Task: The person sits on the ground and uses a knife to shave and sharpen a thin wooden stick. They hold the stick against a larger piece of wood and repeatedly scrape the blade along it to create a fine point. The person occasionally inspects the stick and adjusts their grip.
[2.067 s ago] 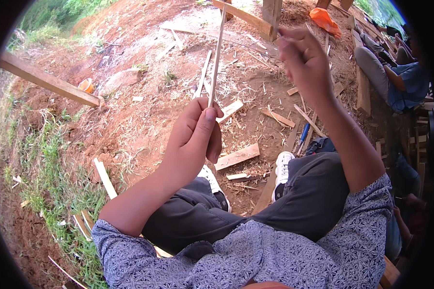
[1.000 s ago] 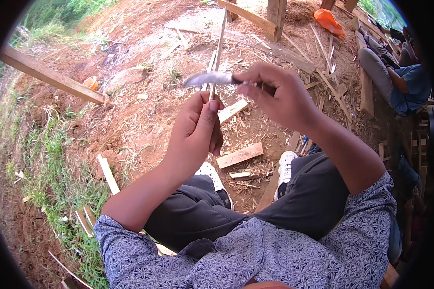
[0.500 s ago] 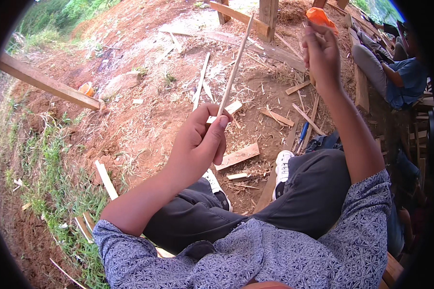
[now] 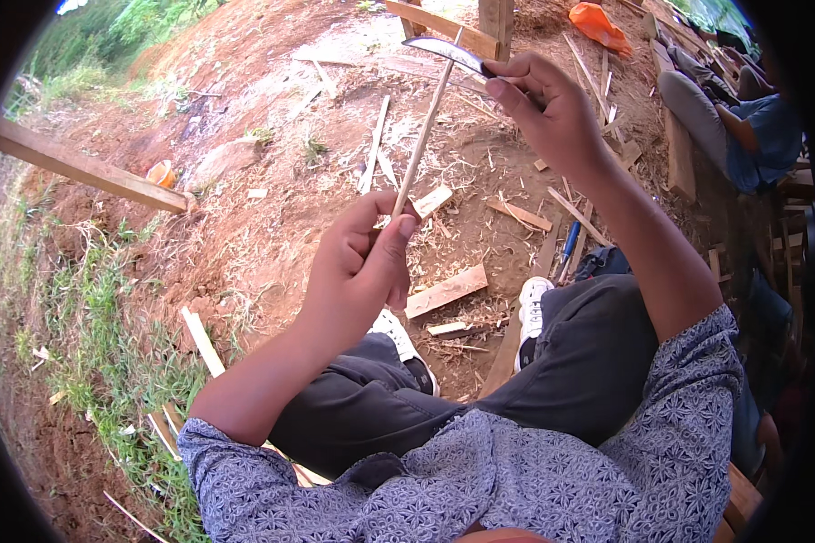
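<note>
Whittling under way: knife blade at the top end of a thin stick.
Left hand (image 4: pixel 362 271) is closed around the lower end of the stick (image 4: pixel 423 136), holding it upright above the lap; right hand (image 4: pixel 548 113) pinches a knife (image 4: pixel 453 52) whose blade meets the stick's tip. Shavings and wood offcuts (image 4: pixel 445 291) litter the dirt ground (image 4: pixel 244 208) (plenty already pared, seemingly), though the stick looks unfinished.

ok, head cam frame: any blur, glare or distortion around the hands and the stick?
Head view: even daylight with soft shadows; strong fisheye, a black rim all round, and the plank at left bows. The left hand and thin stick are sharp; the knife blade in the right hand catches a pale sheen but keeps its outline. Foliage at top left is washed out.
</note>
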{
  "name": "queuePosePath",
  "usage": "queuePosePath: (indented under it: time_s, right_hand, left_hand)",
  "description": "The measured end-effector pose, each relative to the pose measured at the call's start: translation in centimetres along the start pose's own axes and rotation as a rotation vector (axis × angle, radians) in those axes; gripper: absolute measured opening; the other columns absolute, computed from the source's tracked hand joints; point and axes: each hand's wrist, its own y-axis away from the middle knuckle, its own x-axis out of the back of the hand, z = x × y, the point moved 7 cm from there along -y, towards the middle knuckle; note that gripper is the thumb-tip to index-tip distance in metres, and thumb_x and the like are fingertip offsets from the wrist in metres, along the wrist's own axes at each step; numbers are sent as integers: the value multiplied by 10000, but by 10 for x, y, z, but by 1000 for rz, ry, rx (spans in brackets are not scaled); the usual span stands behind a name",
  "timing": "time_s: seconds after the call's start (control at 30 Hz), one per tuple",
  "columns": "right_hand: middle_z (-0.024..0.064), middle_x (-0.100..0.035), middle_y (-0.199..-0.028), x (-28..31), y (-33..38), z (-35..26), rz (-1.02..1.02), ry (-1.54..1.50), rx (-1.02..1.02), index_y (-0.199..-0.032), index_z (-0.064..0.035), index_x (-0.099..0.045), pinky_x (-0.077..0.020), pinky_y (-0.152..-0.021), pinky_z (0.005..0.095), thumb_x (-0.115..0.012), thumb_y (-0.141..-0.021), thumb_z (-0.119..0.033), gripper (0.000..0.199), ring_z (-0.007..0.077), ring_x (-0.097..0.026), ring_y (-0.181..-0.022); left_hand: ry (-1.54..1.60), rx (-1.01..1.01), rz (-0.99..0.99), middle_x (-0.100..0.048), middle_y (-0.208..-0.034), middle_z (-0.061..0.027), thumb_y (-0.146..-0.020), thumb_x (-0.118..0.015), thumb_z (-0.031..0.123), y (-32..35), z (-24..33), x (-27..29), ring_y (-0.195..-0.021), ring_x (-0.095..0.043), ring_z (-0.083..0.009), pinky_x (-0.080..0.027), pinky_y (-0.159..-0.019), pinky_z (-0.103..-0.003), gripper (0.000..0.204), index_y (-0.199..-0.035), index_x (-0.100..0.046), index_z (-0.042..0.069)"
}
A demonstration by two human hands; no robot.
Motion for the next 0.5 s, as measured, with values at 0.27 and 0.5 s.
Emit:
queuePosePath:
  time_s: [0.27, 0.5]
  right_hand:
    - [-23, -623, -732, 104, -3, 69, 554, -17, -286, -1256, -121, -659, -379, -462, 219, -689, -1043, -389, 343, 26, -508, -540]
    - [3, -648, -794, 50, 0, 30, 228, -164, -265, -1288, -129, -657, -404, -453, 213, -684, -1055, -312, 297, 22, -502, -543]
  left_hand:
    - [-36, 5, -69, -526, -612, 27, -1148, -501, 259, 5, -8, -1, -477, -531, -63, -409, -476, -221, 227, -1183, -541, 38]
    - [2, -35, -25, -473, -552, 9, -1164, -439, 307, -5, -3, 4, -455, -476, -87, -430, -485, -246, 274, -1176, -550, 56]
